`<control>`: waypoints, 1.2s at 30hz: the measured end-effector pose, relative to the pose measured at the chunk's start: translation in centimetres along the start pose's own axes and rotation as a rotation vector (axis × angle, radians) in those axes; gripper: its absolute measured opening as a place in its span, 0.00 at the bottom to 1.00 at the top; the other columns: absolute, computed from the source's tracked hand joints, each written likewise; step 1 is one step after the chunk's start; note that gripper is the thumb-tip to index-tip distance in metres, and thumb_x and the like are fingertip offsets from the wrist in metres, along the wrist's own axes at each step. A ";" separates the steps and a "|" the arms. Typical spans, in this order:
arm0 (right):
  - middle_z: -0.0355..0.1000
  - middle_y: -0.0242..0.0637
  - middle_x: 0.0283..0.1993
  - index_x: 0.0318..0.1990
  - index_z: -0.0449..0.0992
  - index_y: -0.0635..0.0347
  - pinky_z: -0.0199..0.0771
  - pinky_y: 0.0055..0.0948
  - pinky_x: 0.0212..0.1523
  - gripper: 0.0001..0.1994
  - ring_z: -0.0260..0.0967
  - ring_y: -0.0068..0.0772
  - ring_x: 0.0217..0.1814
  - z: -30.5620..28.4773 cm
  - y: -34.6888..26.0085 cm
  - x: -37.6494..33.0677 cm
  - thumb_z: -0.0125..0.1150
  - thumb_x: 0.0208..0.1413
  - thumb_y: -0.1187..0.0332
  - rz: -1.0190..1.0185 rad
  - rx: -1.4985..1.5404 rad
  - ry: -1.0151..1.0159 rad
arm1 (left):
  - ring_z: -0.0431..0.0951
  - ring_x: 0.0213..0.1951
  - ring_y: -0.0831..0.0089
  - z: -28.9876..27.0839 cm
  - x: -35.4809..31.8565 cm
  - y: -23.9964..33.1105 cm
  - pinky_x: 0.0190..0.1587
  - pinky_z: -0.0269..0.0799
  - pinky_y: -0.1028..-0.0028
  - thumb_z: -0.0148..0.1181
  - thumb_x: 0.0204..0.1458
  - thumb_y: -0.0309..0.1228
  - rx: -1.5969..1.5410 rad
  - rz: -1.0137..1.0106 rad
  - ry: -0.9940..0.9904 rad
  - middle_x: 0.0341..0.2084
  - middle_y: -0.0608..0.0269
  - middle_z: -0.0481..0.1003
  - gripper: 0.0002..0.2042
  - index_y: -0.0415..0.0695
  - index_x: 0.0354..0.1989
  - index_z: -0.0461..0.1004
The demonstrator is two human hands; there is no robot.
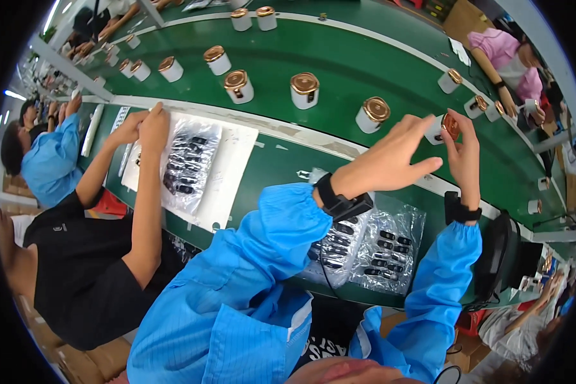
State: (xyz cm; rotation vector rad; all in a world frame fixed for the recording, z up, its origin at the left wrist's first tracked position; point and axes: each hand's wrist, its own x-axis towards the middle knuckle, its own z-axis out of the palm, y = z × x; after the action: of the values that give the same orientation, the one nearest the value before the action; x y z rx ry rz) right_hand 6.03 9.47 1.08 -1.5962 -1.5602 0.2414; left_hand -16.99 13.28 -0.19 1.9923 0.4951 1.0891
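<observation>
R hand [468,157] clamped on jar [434,132] at 2 o'clock, lid part-hidden by fingers; L hand [390,155] thumb & fingers apart, jar contact unclear. Clear bag [413,224] at 4 o'clock: blk parts [386,235] inside; 2nd bag [336,276], 5 o'clock, part-hidden.

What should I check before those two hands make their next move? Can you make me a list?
1. Right hand on the white canister with a copper-coloured top: ok.
2. Left hand touching that canister: cannot tell.
3. Left wristband and right wristband on: ok.
4. Neighbouring canister standing upright: ok.
5. Small black parts in the clear bag on the bench: ok.
</observation>
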 end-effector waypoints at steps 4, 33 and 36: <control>0.72 0.44 0.62 0.66 0.72 0.60 0.76 0.36 0.60 0.23 0.76 0.44 0.59 1.1 4.2 2.8 0.59 0.64 0.80 -0.239 -0.207 -0.191 | 0.71 0.61 0.48 -0.5 0.1 0.6 0.64 0.68 0.59 0.67 0.62 0.40 -0.062 0.036 -0.113 0.59 0.42 0.69 0.33 0.36 0.71 0.63; 0.75 0.28 0.39 0.49 0.77 0.67 0.71 0.22 0.43 0.10 0.70 0.17 0.40 -1.1 -7.0 -15.2 0.60 0.72 0.68 0.328 0.405 -0.022 | 0.84 0.32 0.54 0.6 -2.2 4.5 0.35 0.77 0.57 0.70 0.49 0.37 -0.218 0.143 -0.473 0.24 0.55 0.81 0.12 0.41 0.34 0.84; 0.74 0.28 0.39 0.51 0.77 0.67 0.71 0.22 0.43 0.11 0.70 0.18 0.39 -1.3 -6.6 -16.6 0.60 0.72 0.67 0.210 0.427 -0.025 | 0.84 0.32 0.52 1.2 -2.4 4.7 0.35 0.77 0.56 0.68 0.49 0.33 -0.138 0.243 -0.399 0.26 0.54 0.83 0.09 0.43 0.36 0.85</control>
State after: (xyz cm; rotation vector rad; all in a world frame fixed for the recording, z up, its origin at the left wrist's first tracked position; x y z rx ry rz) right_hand -1.08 -6.87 -0.59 -1.4151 -1.2525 0.6647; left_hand -17.52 8.37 1.89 2.1109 -0.0328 0.8075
